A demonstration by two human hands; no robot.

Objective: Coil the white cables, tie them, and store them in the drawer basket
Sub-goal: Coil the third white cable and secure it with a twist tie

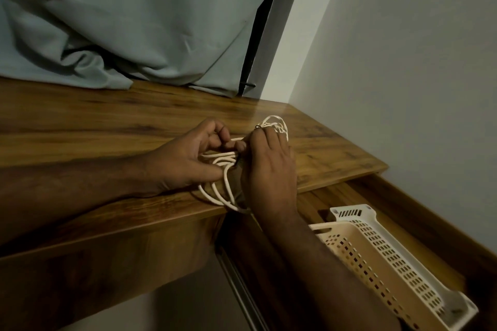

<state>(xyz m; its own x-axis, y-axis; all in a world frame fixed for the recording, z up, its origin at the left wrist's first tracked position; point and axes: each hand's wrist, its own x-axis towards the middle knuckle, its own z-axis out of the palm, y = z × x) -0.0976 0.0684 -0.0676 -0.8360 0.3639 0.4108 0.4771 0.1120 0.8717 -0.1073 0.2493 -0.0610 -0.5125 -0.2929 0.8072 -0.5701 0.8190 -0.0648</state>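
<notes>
We have the white cable coil (228, 166) lying near the front edge of the desk top (107, 126), toward its right end, with some loops hanging just over that edge. Our left hand (185, 158) pinches the bundled strands at the middle, and our right hand (269, 166) curls over the far side, working a small dark tie (258, 127) at its fingertips. If either pinch slackens before the tie closes, we judge the loops could spring apart or slide off the edge, missing the perforated basket (390, 258) in the open drawer (403, 196) below right.
</notes>
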